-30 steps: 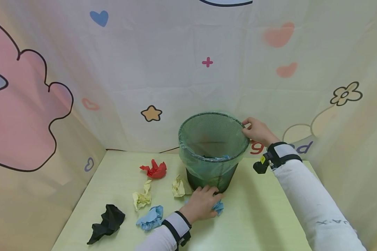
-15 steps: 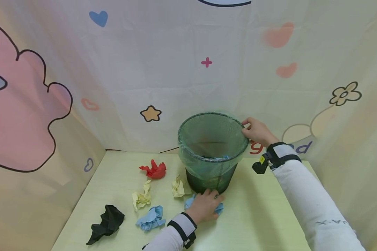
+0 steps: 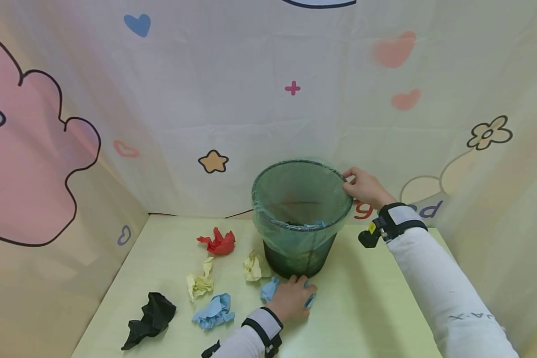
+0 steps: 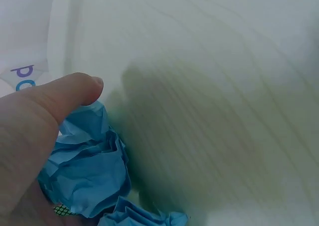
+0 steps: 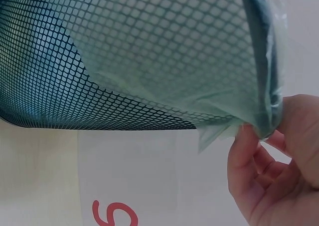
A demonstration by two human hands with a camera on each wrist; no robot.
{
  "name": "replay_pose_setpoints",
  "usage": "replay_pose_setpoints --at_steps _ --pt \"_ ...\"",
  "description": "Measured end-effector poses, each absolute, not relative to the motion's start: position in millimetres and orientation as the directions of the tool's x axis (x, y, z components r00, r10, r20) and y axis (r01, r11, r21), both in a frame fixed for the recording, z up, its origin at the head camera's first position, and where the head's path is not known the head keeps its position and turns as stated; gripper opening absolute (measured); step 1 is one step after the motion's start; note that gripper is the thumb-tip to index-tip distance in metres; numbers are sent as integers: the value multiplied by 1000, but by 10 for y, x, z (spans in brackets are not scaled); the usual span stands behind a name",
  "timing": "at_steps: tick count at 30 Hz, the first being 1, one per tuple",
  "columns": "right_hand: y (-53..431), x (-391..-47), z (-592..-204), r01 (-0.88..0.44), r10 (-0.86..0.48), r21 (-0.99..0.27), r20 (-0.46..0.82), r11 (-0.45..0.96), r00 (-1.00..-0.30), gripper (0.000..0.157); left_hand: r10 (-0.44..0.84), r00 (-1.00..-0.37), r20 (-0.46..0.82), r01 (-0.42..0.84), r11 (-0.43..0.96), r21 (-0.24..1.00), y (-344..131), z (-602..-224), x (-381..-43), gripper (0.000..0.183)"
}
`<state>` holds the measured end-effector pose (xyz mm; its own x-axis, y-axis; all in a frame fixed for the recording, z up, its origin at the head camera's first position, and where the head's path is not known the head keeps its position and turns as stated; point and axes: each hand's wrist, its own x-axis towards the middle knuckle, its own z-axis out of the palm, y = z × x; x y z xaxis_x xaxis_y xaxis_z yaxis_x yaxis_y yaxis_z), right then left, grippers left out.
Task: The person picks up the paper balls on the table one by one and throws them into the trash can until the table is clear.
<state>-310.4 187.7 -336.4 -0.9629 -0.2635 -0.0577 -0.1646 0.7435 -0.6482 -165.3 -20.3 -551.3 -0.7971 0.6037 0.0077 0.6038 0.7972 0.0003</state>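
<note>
A black mesh wastebasket with a green plastic liner folded over its rim stands upright at the back of the table. My right hand pinches the lined rim on the right side, thumb and fingers on either side of it. Just in front of the basket's base, my left hand holds a crumpled blue paper. Its thumb lies along the top of the paper in the left wrist view. Blue paper shows on both sides of the hand, and the palm hides the middle.
Left of the basket lie a red crumpled paper, yellow crumpled papers, another blue one and a black one. Some blue paper shows inside the basket. A printed curtain hangs behind.
My left hand has shifted slightly back from the basket's base, and its fingers have settled around the blue paper. The right hand stays at the rim.
</note>
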Motion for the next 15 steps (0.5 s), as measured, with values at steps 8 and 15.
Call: replay_pose_setpoints --at_steps 8,15 --pt "1877 -3106 -3368 -165 -259 -643 -53 747 -964 37 609 -793 26 608 793 -30 -172 -5557 -1647 43" --pt "1879 -3109 -3371 -166 -262 -648 -54 743 -963 37 599 -801 1 599 801 -5 -172 -5559 -1634 40"
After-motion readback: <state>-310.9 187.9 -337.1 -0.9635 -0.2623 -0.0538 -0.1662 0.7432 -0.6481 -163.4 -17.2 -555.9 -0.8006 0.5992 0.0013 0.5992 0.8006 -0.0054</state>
